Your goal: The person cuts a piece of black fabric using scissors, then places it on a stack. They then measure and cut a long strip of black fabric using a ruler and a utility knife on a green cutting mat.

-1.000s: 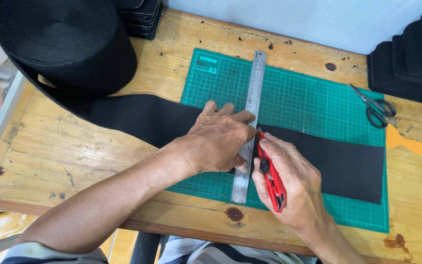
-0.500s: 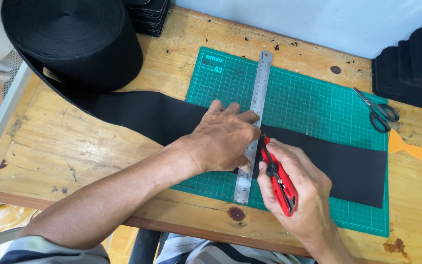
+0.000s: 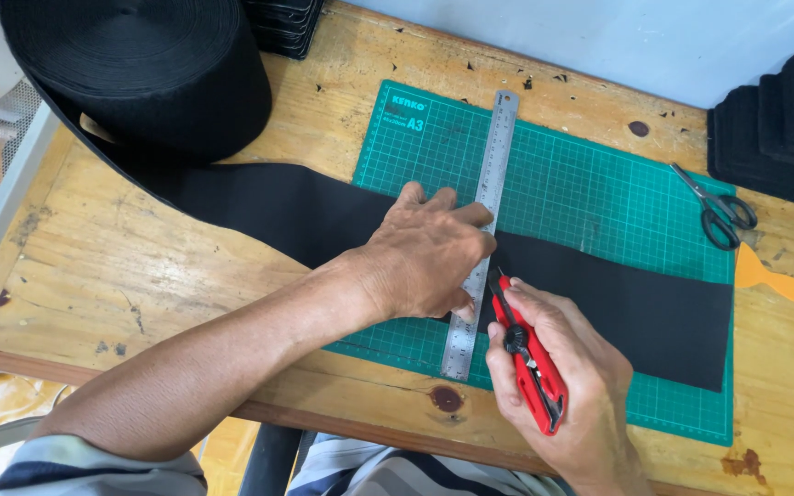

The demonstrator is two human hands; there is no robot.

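On the green cutting mat (image 3: 590,184), a black strip of webbing (image 3: 618,308) lies flat, running back to a large black roll (image 3: 140,69) at the table's far left corner. The left hand (image 3: 425,253) presses down, fingers spread, on a steel ruler (image 3: 482,230) laid across the strip. The right hand (image 3: 562,390) is closed around a red utility knife (image 3: 527,354) — its tip seems to meet the strip just beside the ruler's edge. Scissors (image 3: 719,209) and an orange scraper (image 3: 778,285) lie well apart — at the mat's right side.
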